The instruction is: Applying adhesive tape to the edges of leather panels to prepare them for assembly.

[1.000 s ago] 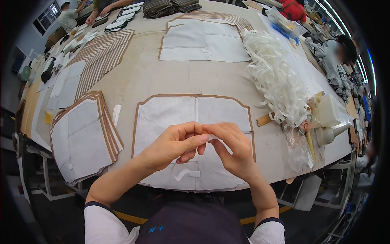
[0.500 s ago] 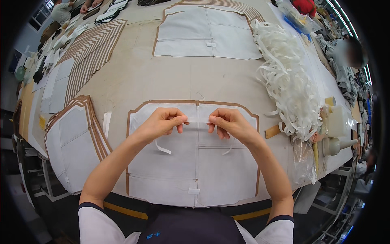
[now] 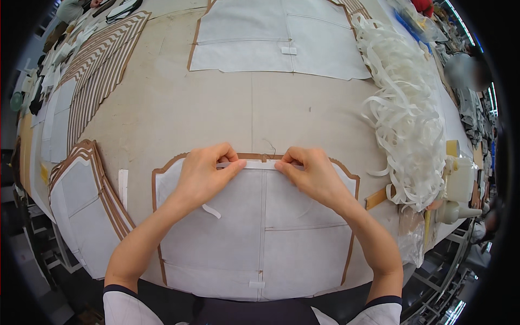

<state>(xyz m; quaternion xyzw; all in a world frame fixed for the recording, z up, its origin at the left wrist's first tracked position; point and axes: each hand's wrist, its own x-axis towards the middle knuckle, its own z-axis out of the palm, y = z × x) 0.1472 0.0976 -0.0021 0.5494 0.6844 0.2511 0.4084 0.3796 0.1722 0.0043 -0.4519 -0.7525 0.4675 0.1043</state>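
A white fabric panel with brown edging [image 3: 211, 246] lies flat in front of me, a stitched seam running down its middle. Along its far edge a narrow white tape [image 3: 259, 165] is stretched between my hands, just inside the brown border. My left hand [image 3: 207, 172] pinches the tape left of the seam, and its loose end hangs curled over the panel below. On the other side of the seam my right hand [image 3: 310, 172] pinches the tape between thumb and fingers. Both hands rest close to or on the panel; exact contact is hard to tell.
A tangled heap of white tapes [image 3: 406, 108] lies at the right, with a white squeeze bottle [image 3: 452, 212] and a brown strip [image 3: 376, 199] near it. Stacked brown-edged panels [image 3: 76, 200] lie at left, striped pieces [image 3: 103, 70] behind. Another panel [image 3: 244, 54] lies at the far side.
My hands have moved apart and lowered the tape toward the panel's far edge, pulling it straight. The view has shifted, so the table's contents sit differently in it.
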